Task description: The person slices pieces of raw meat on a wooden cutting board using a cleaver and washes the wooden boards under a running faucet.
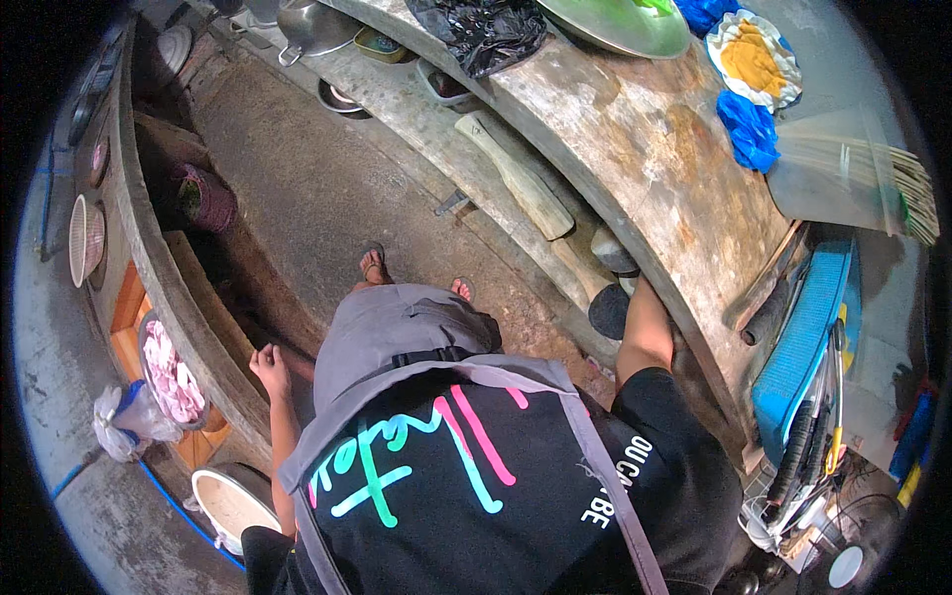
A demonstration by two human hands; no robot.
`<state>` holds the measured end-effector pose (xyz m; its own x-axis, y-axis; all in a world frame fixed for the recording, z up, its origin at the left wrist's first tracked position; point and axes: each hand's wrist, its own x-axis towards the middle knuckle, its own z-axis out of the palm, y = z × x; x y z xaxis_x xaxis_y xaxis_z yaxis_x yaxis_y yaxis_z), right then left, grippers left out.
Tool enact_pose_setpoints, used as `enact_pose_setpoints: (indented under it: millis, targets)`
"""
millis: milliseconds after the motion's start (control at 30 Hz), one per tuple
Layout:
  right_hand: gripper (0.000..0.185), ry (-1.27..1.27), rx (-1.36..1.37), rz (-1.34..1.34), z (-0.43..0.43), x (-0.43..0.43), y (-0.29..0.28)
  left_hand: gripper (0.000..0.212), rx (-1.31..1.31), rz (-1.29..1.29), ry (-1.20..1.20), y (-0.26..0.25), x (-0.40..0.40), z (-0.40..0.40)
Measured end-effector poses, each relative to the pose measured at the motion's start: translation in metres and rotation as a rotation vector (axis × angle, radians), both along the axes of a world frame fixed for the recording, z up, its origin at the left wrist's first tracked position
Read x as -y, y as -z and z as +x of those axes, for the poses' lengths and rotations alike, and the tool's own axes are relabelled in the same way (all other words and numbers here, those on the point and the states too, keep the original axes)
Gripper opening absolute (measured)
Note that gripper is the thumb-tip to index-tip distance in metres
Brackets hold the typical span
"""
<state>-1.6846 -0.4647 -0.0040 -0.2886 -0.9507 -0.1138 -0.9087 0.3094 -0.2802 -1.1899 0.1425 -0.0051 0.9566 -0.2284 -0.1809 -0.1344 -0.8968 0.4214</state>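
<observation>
My left hand [271, 372] hangs beside the left concrete counter, its fingers loosely bent and nothing seen in it. My right forearm [645, 327] reaches under the edge of the right concrete counter [595, 104]; the counter hides that hand. Close to the forearm, on the lower ledge, lie a wooden-handled tool with a round black end [611, 311] and a rounded grey metal vessel [613, 250]. A thick wooden paddle [517, 178] rests farther along this ledge.
Right counter: a black plastic bag [487, 33], a metal basin [625, 26], blue plastic bags [747, 130], a blue plastic basket [807, 335] and black-handled utensils [792, 454]. Left: a basin of pink meat-like pieces [172, 372] and a whitish tub [232, 506]. Pots [316, 26] stand farther off.
</observation>
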Motion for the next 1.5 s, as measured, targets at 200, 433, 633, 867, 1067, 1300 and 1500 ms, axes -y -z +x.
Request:
enact_pose_setpoints:
  millis: [200,433,633,867,1067,1300,1500]
  targets:
    - [0.069,0.062,0.059,-0.266,-0.004,-0.050,-0.045,0.027,-0.027,-0.328,0.076,0.002,0.066,0.064]
    - [0.072,0.003,-0.162,-0.297,0.047,-0.118,-0.085,0.027,0.044,-0.435,0.193,0.053,0.093,0.165]
    - [0.076,0.183,-0.233,-0.023,0.212,-0.204,-0.148,0.036,-0.109,-0.492,0.118,0.019,0.123,0.273]
    - [0.076,-0.265,-0.164,0.214,0.481,-0.213,-0.146,0.030,-0.602,-0.725,-0.095,0.008,0.126,0.416]
    - [0.082,-0.756,0.167,0.084,0.750,-0.172,-0.155,0.037,-0.957,-0.922,-0.302,-0.019,0.173,0.508]
    - [0.073,-1.393,0.457,0.067,1.077,-0.120,-0.226,0.066,-1.018,-1.342,-0.429,-0.091,0.211,0.670]
    - [0.069,-2.639,0.521,-0.203,1.291,-0.149,-0.289,0.100,-1.103,-2.184,-0.400,-0.151,0.197,0.787]
